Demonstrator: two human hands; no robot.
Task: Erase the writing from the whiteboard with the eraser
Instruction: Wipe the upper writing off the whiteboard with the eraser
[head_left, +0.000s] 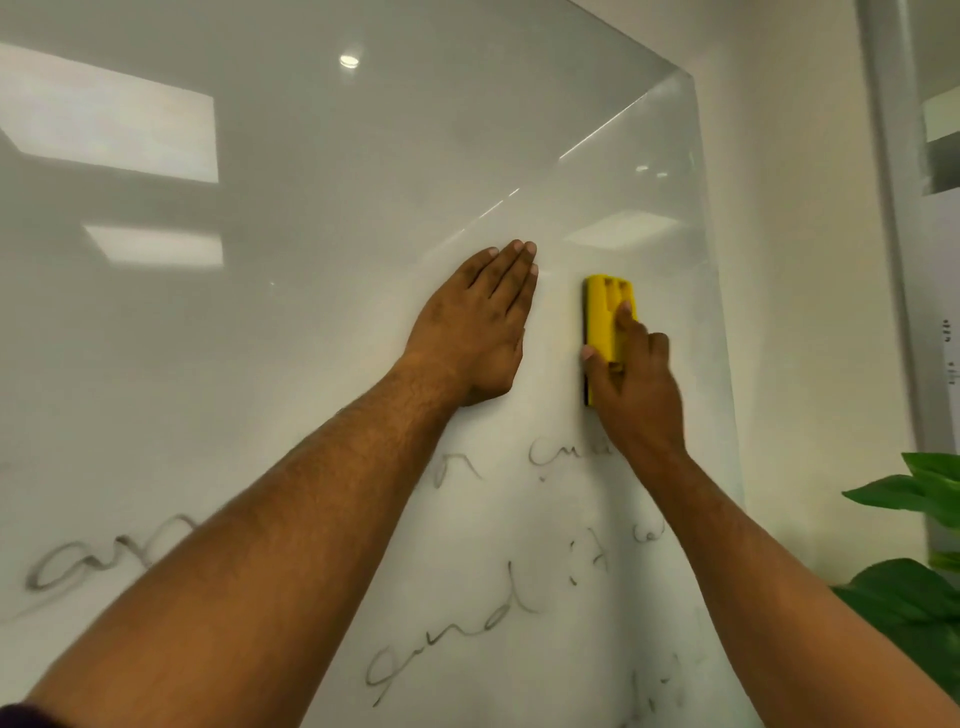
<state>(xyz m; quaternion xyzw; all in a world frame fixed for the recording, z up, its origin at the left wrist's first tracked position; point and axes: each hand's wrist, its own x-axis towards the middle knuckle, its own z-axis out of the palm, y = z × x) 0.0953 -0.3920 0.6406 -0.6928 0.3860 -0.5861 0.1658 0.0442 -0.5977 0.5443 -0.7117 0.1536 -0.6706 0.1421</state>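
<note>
The right hand (636, 384) has its grip closed round the lower half of the yellow eraser (605, 319), thumb on the left edge, fingers curled over the back and right side, pressing its pad face against the whiteboard (311, 156). The eraser stands upright, long axis vertical, just above the nearest row of writing (452, 639) and near the board's right edge. Just beside it, the left hand (480, 325) lies flat on the board, fingers straight and together, holding nothing; it seems to brace.

The eraser looks like a light, rigid plastic block with a softer dark wiping strip on the underside, so it should slide easily on the glossy surface. Holding it across the middle of the 2 long sides would likely spread pressure more evenly.

Several handwritten words remain below both hands. A green plant (914, 561) sits at right.
</note>
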